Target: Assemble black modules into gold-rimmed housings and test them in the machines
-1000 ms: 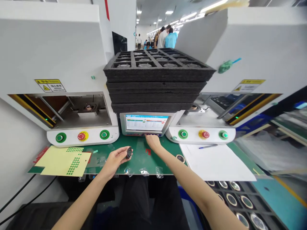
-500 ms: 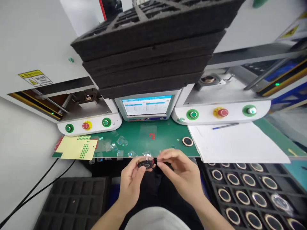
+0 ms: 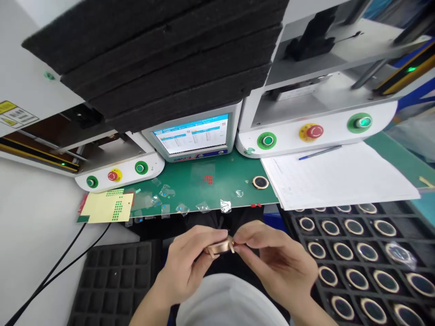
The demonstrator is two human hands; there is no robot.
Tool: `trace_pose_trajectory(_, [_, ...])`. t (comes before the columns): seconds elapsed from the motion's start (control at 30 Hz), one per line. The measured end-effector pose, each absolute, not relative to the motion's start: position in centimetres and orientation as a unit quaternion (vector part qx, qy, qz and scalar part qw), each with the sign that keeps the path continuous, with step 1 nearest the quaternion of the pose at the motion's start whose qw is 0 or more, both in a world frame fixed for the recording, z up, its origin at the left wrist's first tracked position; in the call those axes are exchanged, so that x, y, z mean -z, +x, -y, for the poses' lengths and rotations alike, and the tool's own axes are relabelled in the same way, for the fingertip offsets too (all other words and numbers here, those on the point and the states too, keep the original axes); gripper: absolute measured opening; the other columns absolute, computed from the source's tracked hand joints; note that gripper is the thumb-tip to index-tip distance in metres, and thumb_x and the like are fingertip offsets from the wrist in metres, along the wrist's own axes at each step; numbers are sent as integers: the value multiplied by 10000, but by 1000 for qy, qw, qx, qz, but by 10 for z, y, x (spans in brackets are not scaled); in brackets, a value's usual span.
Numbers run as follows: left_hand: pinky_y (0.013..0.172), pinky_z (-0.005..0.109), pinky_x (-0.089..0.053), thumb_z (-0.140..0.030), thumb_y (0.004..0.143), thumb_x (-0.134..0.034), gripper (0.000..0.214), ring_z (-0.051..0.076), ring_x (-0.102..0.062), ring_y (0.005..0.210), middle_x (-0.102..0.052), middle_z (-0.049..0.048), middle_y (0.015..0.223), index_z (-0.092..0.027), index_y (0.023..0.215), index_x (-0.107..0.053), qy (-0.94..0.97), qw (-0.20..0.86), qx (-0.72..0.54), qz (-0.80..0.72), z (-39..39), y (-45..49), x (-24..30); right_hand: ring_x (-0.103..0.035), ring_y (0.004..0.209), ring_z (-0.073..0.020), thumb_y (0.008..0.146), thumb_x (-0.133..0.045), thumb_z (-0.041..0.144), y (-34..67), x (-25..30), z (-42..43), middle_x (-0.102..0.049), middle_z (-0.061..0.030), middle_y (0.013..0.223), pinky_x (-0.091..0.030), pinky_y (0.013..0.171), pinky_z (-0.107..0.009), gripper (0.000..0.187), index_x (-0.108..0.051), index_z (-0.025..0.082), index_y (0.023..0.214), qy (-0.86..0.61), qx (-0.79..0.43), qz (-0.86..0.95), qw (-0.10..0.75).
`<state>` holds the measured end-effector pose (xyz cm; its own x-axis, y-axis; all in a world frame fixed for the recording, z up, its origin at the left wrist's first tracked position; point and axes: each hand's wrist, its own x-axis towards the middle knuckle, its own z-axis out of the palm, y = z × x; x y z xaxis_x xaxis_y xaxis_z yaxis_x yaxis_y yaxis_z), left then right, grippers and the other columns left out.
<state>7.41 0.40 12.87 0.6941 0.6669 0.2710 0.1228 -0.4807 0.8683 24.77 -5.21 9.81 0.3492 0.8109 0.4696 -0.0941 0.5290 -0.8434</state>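
Note:
Both hands meet in front of my body, below the edge of the green mat. My left hand grips a small round gold-coloured ring part from the left and below. My right hand pinches the same part at its right edge with thumb and forefinger. Another round ring part lies alone on the mat near the paper sheet.
A black foam tray with several ring parts sits at lower right; an unfilled foam tray at lower left. Behind the mat stand a touchscreen, two white machines with green and red buttons, and stacked foam trays. Scraps of clear film line the mat's edge.
My view has tilted down and closer. Both hands have drawn toward my body with the part; a second ago my right hand was at the touchscreen. The part now shows its gold side.

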Motion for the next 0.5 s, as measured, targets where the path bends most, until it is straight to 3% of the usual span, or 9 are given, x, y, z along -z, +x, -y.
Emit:
trace_pose_trajectory(0.33, [721, 249, -519, -296, 1022, -489, 273, 178, -674, 830, -714, 80, 922, -205, 1218, -657, 802, 500, -244, -217, -24, 71, -131, -648, 717, -137, 848, -641, -1, 263, -103, 49, -668, -10, 798, -559, 625, -260, 256, -624, 236, 943, -370, -391, 547, 641])
trace_pose_trajectory(0.5, [713, 256, -518, -335, 1019, -496, 284, 183, -676, 817, -724, 86, 918, -201, 1190, -679, 776, 532, -258, -221, -20, 71, -125, -637, 696, -130, 842, -629, -13, 261, -103, 51, -644, -1, 772, -552, 595, -244, 247, -586, 228, 876, -357, -387, 549, 649])
